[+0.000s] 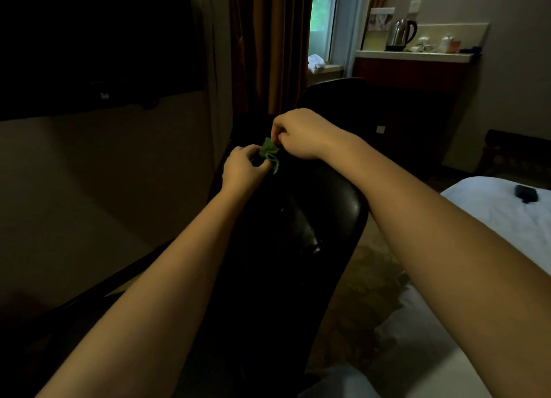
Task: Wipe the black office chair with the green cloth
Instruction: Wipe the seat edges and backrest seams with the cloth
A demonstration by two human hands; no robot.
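The black office chair (313, 225) fills the middle of the view, its glossy leather back curving under my arms. A small bunched green cloth (269, 153) hangs between my two hands above the chair's upper part. My left hand (243, 168) pinches the cloth's lower left side with its fingertips. My right hand (301, 134) pinches its upper right side, knuckles up. Much of the cloth is hidden inside the fingers. The chair's lower part is lost in shadow.
A dark desk edge and wall run along the left. Brown curtains (268, 46) and a window stand behind the chair. A counter at the back right holds a kettle (401, 34) and cups. A white bed (492, 213) with a dark object (526, 193) lies at the right.
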